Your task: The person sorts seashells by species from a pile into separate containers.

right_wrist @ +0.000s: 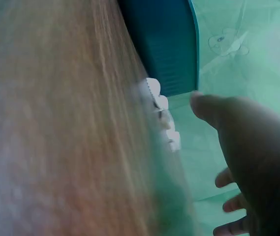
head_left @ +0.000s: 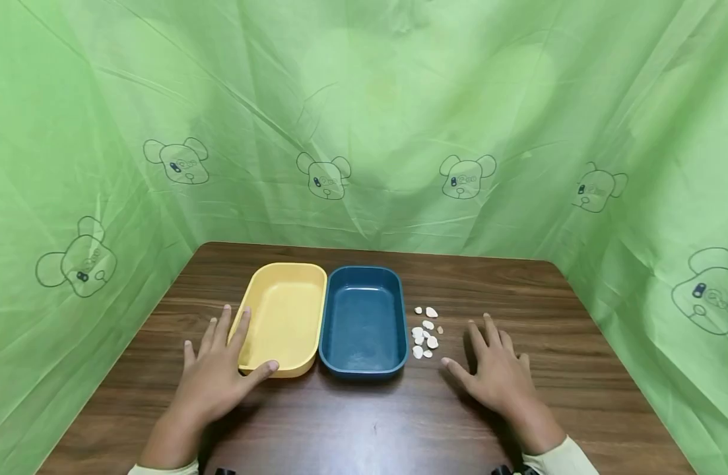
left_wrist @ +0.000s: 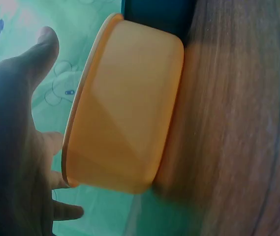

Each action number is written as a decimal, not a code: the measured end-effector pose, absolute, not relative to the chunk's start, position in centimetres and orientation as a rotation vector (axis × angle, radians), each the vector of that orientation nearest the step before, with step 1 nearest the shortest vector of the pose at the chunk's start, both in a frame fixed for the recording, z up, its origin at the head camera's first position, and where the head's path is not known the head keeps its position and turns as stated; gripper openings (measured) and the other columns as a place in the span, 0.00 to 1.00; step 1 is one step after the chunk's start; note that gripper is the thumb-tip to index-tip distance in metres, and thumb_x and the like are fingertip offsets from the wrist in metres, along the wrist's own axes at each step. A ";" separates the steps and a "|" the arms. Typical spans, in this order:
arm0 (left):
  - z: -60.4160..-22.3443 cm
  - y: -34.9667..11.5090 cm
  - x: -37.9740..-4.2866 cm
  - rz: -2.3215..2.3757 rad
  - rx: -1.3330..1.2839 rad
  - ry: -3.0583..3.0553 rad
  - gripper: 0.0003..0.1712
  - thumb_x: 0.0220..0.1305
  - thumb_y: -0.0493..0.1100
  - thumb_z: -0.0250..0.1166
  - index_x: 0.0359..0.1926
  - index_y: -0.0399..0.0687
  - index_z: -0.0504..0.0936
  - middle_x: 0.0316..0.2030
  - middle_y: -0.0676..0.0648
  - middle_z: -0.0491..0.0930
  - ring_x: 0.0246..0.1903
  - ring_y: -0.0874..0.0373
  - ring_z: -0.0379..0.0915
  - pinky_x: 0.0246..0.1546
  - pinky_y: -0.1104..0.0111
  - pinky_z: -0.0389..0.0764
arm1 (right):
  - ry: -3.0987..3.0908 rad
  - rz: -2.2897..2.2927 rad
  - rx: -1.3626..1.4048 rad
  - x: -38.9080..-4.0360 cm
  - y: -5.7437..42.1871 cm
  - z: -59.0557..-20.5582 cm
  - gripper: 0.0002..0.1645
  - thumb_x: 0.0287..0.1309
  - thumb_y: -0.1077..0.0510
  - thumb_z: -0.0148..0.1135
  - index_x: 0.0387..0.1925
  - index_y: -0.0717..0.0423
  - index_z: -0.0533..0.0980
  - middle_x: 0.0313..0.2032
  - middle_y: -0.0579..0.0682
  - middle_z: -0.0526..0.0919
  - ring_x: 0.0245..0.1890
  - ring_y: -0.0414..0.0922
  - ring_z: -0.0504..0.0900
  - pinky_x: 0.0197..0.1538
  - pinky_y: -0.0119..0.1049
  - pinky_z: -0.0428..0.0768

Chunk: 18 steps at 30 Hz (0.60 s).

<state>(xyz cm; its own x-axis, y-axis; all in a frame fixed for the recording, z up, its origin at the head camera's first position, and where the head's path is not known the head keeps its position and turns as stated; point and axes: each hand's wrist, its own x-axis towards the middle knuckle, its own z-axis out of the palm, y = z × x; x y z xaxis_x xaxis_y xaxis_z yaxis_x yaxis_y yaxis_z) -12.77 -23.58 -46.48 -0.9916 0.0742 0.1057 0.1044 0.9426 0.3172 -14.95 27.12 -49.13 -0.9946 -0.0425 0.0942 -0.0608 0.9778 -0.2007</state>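
A yellow tray (head_left: 283, 320) and a dark blue tray (head_left: 365, 323) stand side by side on the table. My left hand (head_left: 214, 376), fingers spread, is at the near left corner of the yellow tray; whether it touches the rim I cannot tell. In the left wrist view the thumb stands apart from the tray's orange-lit wall (left_wrist: 125, 108). Several small white stones or shells (head_left: 431, 342) lie loose just right of the blue tray. My right hand (head_left: 501, 376) is to the right of them, fingers spread, holding nothing. The right wrist view shows the white pieces (right_wrist: 163, 103) beyond its thumb.
The dark wooden table (head_left: 375, 429) reaches out on both sides of the trays and in front of them. A green curtain (head_left: 387, 218) printed with mouse-like heads surrounds its back and sides.
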 end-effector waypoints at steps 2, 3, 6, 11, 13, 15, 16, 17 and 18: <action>-46.5 -23.9 -12.9 -0.557 -0.148 -3.003 0.67 0.67 0.82 0.62 0.91 0.59 0.39 0.89 0.32 0.38 0.79 0.17 0.51 0.67 0.13 0.51 | -3.027 0.326 0.056 -15.4 27.2 -49.5 0.63 0.66 0.14 0.54 0.84 0.53 0.63 0.81 0.66 0.62 0.77 0.71 0.65 0.62 0.88 0.66; -46.6 -24.0 -13.0 -0.585 -0.152 -3.001 0.68 0.68 0.81 0.62 0.91 0.59 0.38 0.89 0.32 0.38 0.77 0.15 0.55 0.65 0.14 0.56 | -3.021 0.330 0.046 -15.6 27.3 -49.7 0.62 0.66 0.14 0.53 0.83 0.54 0.65 0.79 0.67 0.66 0.75 0.71 0.67 0.61 0.87 0.68; -46.8 -24.5 -13.3 -0.662 -0.179 -2.989 0.69 0.68 0.78 0.65 0.91 0.58 0.36 0.88 0.30 0.40 0.70 0.12 0.65 0.57 0.17 0.70 | -2.983 0.351 0.035 -16.2 27.5 -50.2 0.59 0.68 0.16 0.54 0.78 0.57 0.71 0.70 0.67 0.74 0.70 0.68 0.72 0.58 0.81 0.74; -47.4 -25.5 -13.8 -0.745 -0.220 -2.954 0.72 0.67 0.74 0.70 0.90 0.59 0.31 0.87 0.30 0.44 0.69 0.14 0.67 0.53 0.20 0.74 | -2.882 0.471 0.016 -17.3 27.6 -51.0 0.49 0.71 0.24 0.60 0.69 0.62 0.78 0.61 0.65 0.79 0.62 0.66 0.76 0.52 0.72 0.79; -47.7 -25.9 -13.9 -0.796 -0.245 -2.926 0.73 0.66 0.72 0.73 0.90 0.60 0.31 0.87 0.31 0.46 0.72 0.15 0.64 0.57 0.19 0.72 | -2.846 0.550 0.000 -17.8 27.5 -51.3 0.45 0.72 0.28 0.62 0.66 0.63 0.79 0.60 0.65 0.80 0.62 0.66 0.77 0.54 0.71 0.79; -48.0 -26.3 -14.1 -0.873 -0.288 -2.883 0.74 0.65 0.68 0.76 0.90 0.60 0.32 0.87 0.31 0.48 0.75 0.17 0.60 0.62 0.19 0.68 | -2.806 0.641 -0.012 -18.3 27.5 -51.7 0.41 0.72 0.31 0.64 0.64 0.63 0.80 0.59 0.65 0.82 0.62 0.66 0.79 0.58 0.70 0.79; -48.2 -26.5 -14.2 -0.914 -0.313 -2.860 0.74 0.64 0.66 0.77 0.91 0.60 0.33 0.87 0.32 0.48 0.77 0.18 0.59 0.64 0.20 0.67 | -2.783 0.682 -0.016 -18.6 27.4 -51.9 0.39 0.72 0.33 0.65 0.63 0.63 0.81 0.56 0.64 0.84 0.60 0.65 0.81 0.58 0.68 0.80; -48.4 -26.6 -14.3 -0.964 -0.340 -2.832 0.74 0.63 0.63 0.79 0.91 0.60 0.35 0.87 0.32 0.48 0.78 0.19 0.56 0.67 0.20 0.64 | -2.755 0.721 -0.009 -18.9 27.3 -52.0 0.36 0.72 0.36 0.66 0.61 0.63 0.82 0.52 0.62 0.85 0.56 0.63 0.83 0.57 0.65 0.80; -48.6 -26.8 -14.4 -1.011 -0.365 -2.805 0.74 0.62 0.60 0.80 0.91 0.60 0.36 0.87 0.32 0.49 0.79 0.20 0.54 0.69 0.21 0.62 | -2.729 0.763 -0.003 -19.3 27.2 -52.1 0.33 0.72 0.38 0.68 0.59 0.64 0.83 0.49 0.61 0.86 0.53 0.61 0.84 0.56 0.62 0.81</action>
<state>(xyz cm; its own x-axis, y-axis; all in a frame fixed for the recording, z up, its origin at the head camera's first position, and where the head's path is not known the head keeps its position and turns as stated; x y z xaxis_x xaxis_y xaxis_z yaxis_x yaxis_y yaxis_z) -14.40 -26.80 -48.57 -0.9611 0.1794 0.2100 0.2721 0.7452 0.6088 -19.25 27.23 -52.12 -0.9530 0.0837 0.2911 -0.0794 0.8584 -0.5068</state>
